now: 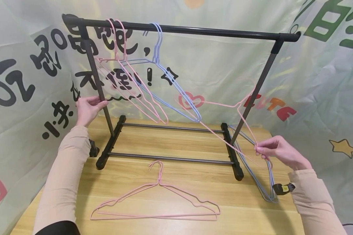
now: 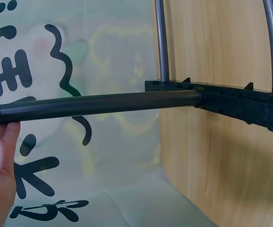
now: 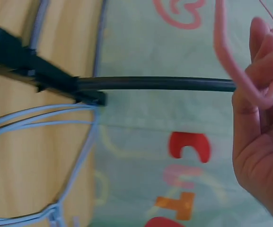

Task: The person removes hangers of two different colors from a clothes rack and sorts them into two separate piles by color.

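My right hand (image 1: 277, 151) pinches a pink hanger (image 1: 218, 132) by one end, thumb against fingers. This hanger slants up and left in front of the right post of a black clothes rack (image 1: 211, 31). In the right wrist view, its pink bend (image 3: 228, 61) lies between my fingers. My left hand (image 1: 88, 109) grips the rack's left post (image 1: 95, 73) partway up, thumb on one side and fingers on the other. Two pink hangers (image 1: 148, 93) hang at the left of the top bar, and blue hangers (image 1: 180, 89) hang right of them.
Pink hangers (image 1: 155, 216) lie overlapped on the wooden table (image 1: 170, 171) before the rack. Blue hangers (image 1: 254, 178) lie beside the rack's right foot (image 1: 236, 168), below my right hand. A printed cloth (image 1: 223, 62) stands behind and at both sides.
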Tool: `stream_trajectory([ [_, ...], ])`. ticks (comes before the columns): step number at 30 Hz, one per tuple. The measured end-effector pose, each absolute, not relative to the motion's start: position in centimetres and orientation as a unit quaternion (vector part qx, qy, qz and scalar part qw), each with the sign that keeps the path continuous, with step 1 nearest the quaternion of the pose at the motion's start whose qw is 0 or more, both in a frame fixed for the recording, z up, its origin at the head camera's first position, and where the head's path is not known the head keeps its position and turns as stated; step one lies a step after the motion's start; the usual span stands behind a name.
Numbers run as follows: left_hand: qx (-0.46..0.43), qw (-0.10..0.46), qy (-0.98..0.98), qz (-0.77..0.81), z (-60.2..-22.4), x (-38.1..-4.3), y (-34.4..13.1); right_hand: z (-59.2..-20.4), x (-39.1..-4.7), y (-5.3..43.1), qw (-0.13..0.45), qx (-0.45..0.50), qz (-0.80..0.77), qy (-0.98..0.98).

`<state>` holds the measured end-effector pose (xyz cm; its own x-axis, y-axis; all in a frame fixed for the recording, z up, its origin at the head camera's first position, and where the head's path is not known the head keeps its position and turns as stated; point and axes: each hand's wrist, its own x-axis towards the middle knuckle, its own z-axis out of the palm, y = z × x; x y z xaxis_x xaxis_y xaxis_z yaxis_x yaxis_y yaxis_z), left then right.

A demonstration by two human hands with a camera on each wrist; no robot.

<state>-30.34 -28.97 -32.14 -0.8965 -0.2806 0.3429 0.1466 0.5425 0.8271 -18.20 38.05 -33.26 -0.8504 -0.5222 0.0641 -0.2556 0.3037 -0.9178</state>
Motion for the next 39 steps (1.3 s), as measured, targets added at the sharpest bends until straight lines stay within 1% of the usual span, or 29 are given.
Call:
stream_trajectory([
  [11, 0.042, 0.232, -0.843, -0.484, -32.3, -30.2, -29.0, -38.4, -18.9, 38.4, 0.242, -0.316, -0.517, 0.758],
  [16, 0.040, 0.226, -0.846, -0.481, -32.2, -30.3, -29.0, -40.3, -19.0, 37.3, 0.310, -0.317, -0.533, 0.720],
  [23, 0.037, 0.223, -0.849, -0.478, -32.2, -30.4, -29.1, -42.7, -18.8, 34.9, 0.385, -0.323, -0.557, 0.661],
  [27, 0.040, 0.221, -0.849, -0.478, -32.2, -30.4, -29.1, -43.6, -18.5, 33.4, 0.432, -0.295, -0.549, 0.651],
  [39, 0.040, 0.224, -0.852, -0.472, -32.3, -30.5, -29.1, -45.8, -17.3, 28.7, 0.506, -0.314, -0.516, 0.615],
])
